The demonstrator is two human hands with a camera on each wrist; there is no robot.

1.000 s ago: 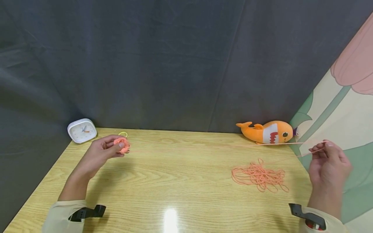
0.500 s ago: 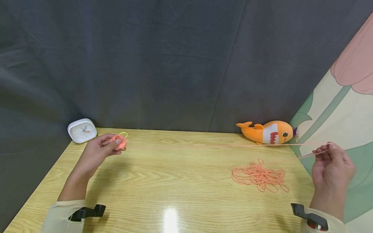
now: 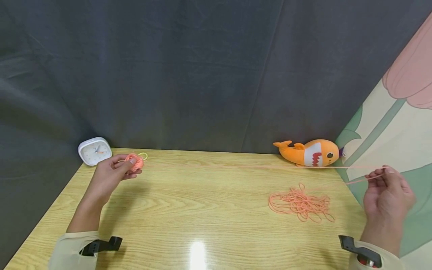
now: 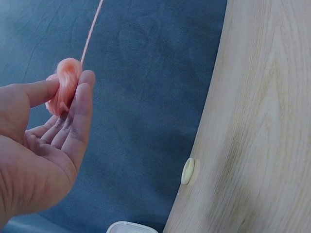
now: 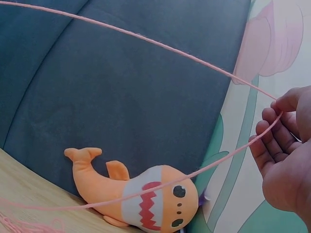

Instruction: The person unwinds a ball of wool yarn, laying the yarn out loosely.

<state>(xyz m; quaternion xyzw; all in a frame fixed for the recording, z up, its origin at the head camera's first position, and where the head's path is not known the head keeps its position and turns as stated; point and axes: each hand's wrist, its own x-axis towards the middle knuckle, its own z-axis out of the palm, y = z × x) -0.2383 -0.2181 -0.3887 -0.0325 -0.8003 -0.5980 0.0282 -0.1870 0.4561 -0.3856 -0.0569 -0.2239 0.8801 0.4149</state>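
Observation:
In the head view my left hand (image 3: 109, 173) holds a small wound ball of coral yarn (image 3: 136, 162) above the table's far left. The left wrist view shows the yarn ball (image 4: 67, 86) pinched between thumb and fingers, one strand rising from it. Far to the right, my right hand (image 3: 388, 195) pinches the yarn strand (image 3: 324, 167), which stretches across to the ball. From the right hand (image 5: 286, 145) the strand bends back down to a loose yarn pile (image 3: 299, 204) on the table.
An orange shark plush (image 3: 312, 153) lies at the back right of the wooden table (image 3: 202, 217). A white clock (image 3: 95, 151) stands at the back left. Near the left hand is a yellow ring (image 3: 143, 155). Dark cloth (image 3: 189, 75) hangs behind, a patterned wall covering (image 3: 398, 142) at right.
Both hands have moved slightly outward, the left leftward and a little back with the ball, the right further right. The strand between them stays stretched; the pile looks unchanged.

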